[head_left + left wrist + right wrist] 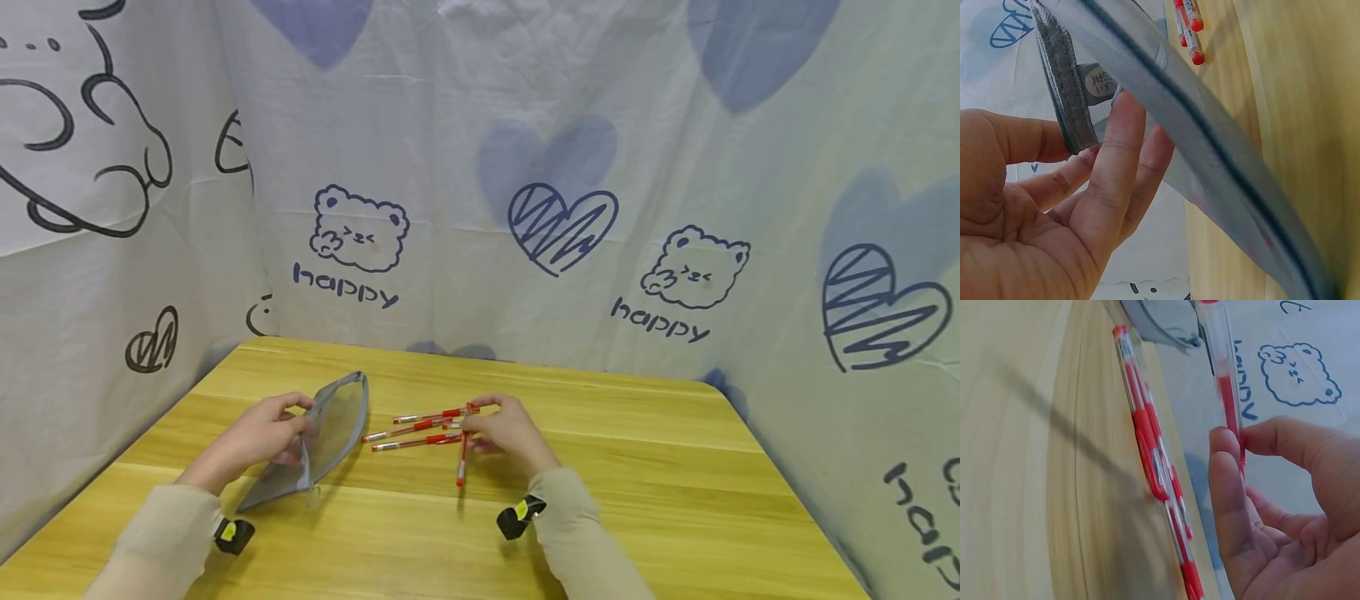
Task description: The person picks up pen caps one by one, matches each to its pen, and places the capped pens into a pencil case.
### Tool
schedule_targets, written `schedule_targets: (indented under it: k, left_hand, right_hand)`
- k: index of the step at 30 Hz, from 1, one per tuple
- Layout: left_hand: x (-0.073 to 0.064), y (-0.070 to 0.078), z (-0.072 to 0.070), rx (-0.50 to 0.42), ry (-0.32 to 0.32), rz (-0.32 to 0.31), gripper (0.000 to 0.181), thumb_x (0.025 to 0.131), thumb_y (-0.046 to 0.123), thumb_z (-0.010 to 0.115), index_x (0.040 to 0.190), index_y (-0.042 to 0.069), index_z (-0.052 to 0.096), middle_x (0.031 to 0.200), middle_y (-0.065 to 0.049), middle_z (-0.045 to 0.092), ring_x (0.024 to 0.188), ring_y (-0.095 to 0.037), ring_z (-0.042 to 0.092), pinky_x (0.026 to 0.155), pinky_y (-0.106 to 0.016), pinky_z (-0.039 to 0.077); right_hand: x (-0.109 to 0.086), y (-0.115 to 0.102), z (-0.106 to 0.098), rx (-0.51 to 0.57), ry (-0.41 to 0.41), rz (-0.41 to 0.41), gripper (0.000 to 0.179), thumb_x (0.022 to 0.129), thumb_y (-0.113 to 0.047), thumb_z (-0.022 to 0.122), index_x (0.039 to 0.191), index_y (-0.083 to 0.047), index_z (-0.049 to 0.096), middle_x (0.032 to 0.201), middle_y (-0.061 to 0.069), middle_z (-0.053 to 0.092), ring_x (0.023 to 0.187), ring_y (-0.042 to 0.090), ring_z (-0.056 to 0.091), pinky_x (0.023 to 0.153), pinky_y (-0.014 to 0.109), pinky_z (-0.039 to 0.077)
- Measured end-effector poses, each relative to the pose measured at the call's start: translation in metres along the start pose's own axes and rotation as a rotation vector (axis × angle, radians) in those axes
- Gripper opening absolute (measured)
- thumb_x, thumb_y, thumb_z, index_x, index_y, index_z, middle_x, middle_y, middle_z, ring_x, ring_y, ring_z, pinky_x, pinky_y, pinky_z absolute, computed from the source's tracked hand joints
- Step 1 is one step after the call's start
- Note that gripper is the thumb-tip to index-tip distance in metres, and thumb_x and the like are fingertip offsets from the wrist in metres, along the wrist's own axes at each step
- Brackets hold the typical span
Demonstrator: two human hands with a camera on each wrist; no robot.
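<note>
On the left, a grey mesh zipper pouch [347, 421] stands tilted up from the table, its mouth spread apart. My left hand [258, 437] pinches the pouch's edge; in the left wrist view other fingers [1121, 144] reach inside the opening, near a grey label [1099, 82]. Between finger and thumb, my right hand [510, 429] pinches a red gel pen [1227, 394] above the table. It points down toward the near side in the head view. Several more red pens [412, 444] lie on the wood just left of the right hand, between it and the pouch.
The yellow wood-grain table [637, 475] has rounded far corners. White cloth [450, 167] printed with hearts and bears hangs behind it and on both sides. A black strap with a yellow mark [520, 515] sits at the right wrist.
</note>
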State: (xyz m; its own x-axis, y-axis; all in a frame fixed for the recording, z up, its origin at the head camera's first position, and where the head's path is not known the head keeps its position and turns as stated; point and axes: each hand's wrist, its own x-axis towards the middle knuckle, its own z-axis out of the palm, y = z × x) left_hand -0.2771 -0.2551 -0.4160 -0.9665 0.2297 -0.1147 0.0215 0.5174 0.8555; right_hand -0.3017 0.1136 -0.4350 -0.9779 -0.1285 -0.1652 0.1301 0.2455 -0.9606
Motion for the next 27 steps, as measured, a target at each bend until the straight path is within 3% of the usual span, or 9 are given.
schedule_targets:
  k: [7,13,27]
  left_hand:
    - [-0.002,-0.002,-0.001,-0.001,-0.001,0.000,0.046,0.111,0.012,0.047,0.152,-0.007,0.044,0.115,-0.024,0.074,0.084,-0.021,0.073,0.078,-0.043,0.065]
    - [-0.004,0.000,-0.001,0.008,0.004,0.004,0.046,0.111,0.012,0.047,0.152,-0.007,0.044,0.116,-0.026,0.074,0.082,-0.021,0.073,0.077,-0.043,0.065]
    - [-0.006,-0.001,-0.001,-0.006,0.001,0.012,0.046,0.110,0.012,0.049,0.152,-0.007,0.045,0.110,-0.023,0.074,0.081,-0.022,0.073,0.077,-0.044,0.066]
  right_hand:
    - [0.008,-0.007,0.025,0.122,0.024,-0.031,0.051,0.096,-0.007,0.076,0.142,0.001,0.055,0.105,0.025,0.080,0.061,0.011,0.071,0.062,0.027,0.062]
    - [0.014,-0.014,0.049,0.188,0.049,-0.075,0.052,0.097,-0.006,0.075,0.144,0.002,0.053,0.095,0.016,0.080,0.062,0.009,0.071,0.059,0.024,0.060]
    - [0.029,-0.030,0.111,0.283,0.222,-0.145,0.051,0.095,-0.005,0.080,0.139,-0.005,0.055,0.099,0.016,0.077,0.061,0.012,0.073,0.067,0.033,0.066]
